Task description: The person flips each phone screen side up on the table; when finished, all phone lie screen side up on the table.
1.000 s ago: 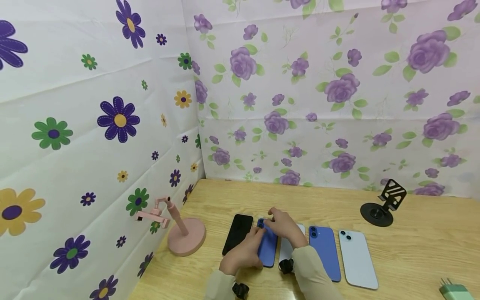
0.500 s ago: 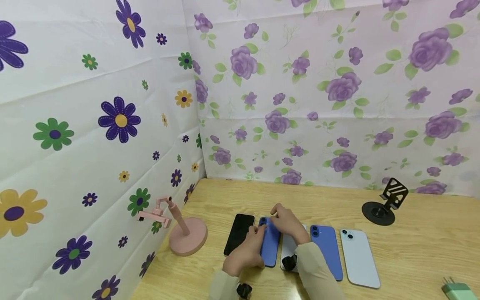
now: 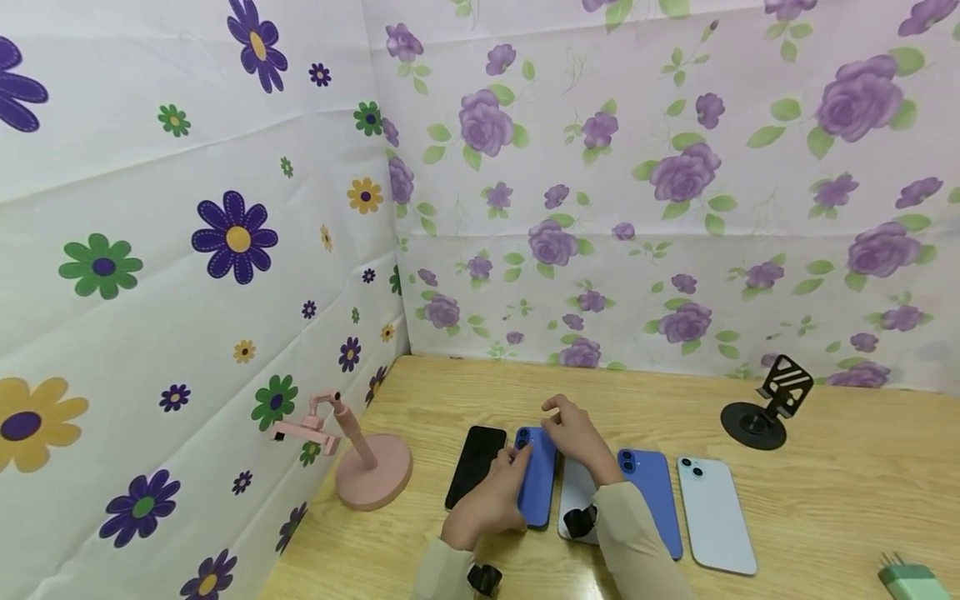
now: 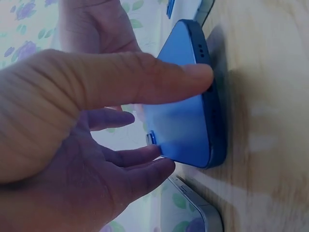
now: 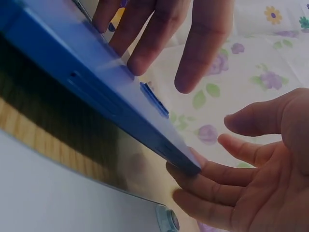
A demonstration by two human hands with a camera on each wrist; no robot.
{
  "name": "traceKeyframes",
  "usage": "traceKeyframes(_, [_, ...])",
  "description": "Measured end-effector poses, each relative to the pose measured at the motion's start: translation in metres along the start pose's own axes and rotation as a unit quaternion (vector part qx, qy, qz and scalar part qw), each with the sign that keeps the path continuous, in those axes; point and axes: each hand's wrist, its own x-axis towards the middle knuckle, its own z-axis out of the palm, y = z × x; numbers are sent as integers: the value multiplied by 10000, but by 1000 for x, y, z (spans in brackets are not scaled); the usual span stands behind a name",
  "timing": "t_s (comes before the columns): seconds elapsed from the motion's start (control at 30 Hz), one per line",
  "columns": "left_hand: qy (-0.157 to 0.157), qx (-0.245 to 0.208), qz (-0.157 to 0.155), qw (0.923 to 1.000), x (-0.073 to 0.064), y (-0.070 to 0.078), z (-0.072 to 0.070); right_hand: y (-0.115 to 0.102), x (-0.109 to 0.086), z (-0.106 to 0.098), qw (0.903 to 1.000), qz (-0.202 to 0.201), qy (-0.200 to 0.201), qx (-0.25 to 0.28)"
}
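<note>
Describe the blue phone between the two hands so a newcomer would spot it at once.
On the wooden table, find the pink stand and go right to the black phone. Immediately right of that is the blue phone. Unlike the other blue phone farther right, it is gripped by the left hand.

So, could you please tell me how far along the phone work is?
Apparently done: the phones are laid out in a row. In hand: the left hand holds the blue phone second from left; the right hand touches its top corner. Possibly remaining: the pink stand and black stand, which carry no phone yet.
</note>
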Motion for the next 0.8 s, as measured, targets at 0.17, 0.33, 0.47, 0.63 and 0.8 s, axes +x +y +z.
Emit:
traceKeyframes(0.17, [-139,-54,57,9999,-2,-1,-3,-1,-1,1,9999,13,-104,34])
traceKeyframes(0.33, [-258,-64,89,9996,-3,-1,-8,-2,-3,-2,9999,4,-154,14])
traceKeyframes(0.47, [-310,-165,152,9993,-3,-1,-10,-5,-6,-7,9999,3,-169,21])
traceKeyframes(0.63, [-311,-282,305,9987,-1,-2,-9,-8,-9,-12,9999,52,-142,77])
traceKeyframes(0.8, [-372,-423,329,9979,-1,0,-7,-8,-12,-15,9998,122,-114,75])
